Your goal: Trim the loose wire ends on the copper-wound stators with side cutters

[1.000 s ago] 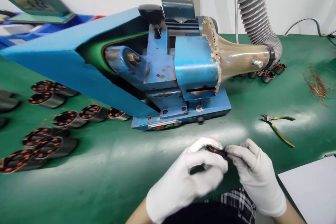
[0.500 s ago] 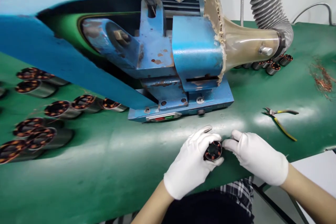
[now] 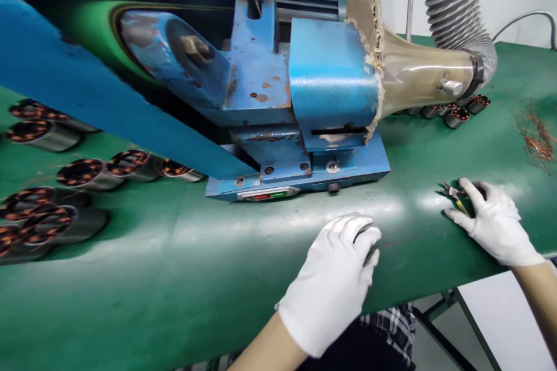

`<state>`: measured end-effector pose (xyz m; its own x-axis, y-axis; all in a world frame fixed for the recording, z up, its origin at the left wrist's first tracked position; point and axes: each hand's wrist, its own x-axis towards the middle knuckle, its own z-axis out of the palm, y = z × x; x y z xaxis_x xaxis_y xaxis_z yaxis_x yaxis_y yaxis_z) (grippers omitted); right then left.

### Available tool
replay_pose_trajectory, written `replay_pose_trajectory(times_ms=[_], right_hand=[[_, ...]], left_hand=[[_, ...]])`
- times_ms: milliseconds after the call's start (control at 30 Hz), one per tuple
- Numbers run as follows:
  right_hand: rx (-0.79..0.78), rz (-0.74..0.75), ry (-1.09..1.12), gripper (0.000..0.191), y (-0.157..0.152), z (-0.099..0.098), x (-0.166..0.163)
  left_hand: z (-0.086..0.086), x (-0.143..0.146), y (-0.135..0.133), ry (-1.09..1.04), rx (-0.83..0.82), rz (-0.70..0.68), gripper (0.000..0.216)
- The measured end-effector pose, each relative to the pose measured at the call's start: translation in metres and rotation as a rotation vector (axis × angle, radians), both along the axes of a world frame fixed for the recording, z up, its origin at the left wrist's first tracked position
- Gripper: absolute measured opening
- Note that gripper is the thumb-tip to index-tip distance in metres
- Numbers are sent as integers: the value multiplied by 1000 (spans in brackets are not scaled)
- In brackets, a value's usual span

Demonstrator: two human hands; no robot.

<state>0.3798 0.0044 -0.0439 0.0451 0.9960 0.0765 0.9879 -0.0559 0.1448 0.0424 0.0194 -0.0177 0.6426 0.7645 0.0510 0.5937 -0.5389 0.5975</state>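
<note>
My left hand, in a white glove, is curled with its back to me near the bench's front edge. Its fingers wrap round a motor stator with copper windings, now almost wholly hidden; just a dark sliver shows between fingers and thumb. Over to the right, my gloved right hand is above the diagonal cutting pliers, thumb and forefinger apart on either side of their yellow handle. The jaws of the pliers point left; the rest of the handles is hidden under the hand.
A blue belt grinder stands at the back, with a grey extraction hose. Several wound stators lie on the green bench at left, more behind the funnel. Copper wire scraps lie far right.
My right hand has left the stator and moved right to the pliers. My left hand has turned, so the stator's wound end no longer shows. The view has shifted slightly.
</note>
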Motion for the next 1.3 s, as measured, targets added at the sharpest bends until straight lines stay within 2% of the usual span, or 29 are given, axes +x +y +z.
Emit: replay_pose_trajectory(times_ms=[67, 133, 200, 267, 333, 400, 467, 567, 700, 867, 1067, 1167, 1300], right_hand=[[63, -214, 70, 53, -3, -4, -15], [174, -442, 232, 47, -11, -2, -30], [226, -532, 366, 44, -25, 4, -48], [54, -482, 610, 42, -45, 15, -69], [-312, -413, 1024, 40, -63, 28, -93], [-649, -359, 1275, 34, -75, 41, -117], [-766, -342, 1301, 28, -78, 50, -136], [-727, -356, 1258, 29, -72, 55, -152], [-762, -362, 1202, 35, -66, 55, -155], [-793, -338, 1201, 34, -68, 55, -153], [-707, -375, 1290, 38, -79, 40, -151], [-704, -415, 1335, 31, -78, 37, -156], [-612, -441, 1422, 25, -73, 33, -164]], left_hand=[[0, 6, -2, 38, -56, -1, 23], [-1, 9, -5, 43, -99, 9, 25], [0, 12, -10, 52, -105, 22, 24], [0, 16, -15, 66, -103, 14, 22], [-1, 19, -19, 61, -91, 11, 21], [-2, 20, -21, 43, -67, 16, 21], [-4, 21, -22, 34, -47, 14, 20], [-6, 20, -23, 35, -45, 15, 21], [-5, 20, -23, 60, -44, 15, 20], [-6, 20, -23, 29, -36, 29, 21], [-6, 20, -23, 44, -9, 11, 20], [-6, 21, -22, 58, 14, 4, 20], [-6, 22, -21, 88, 43, 0, 21]])
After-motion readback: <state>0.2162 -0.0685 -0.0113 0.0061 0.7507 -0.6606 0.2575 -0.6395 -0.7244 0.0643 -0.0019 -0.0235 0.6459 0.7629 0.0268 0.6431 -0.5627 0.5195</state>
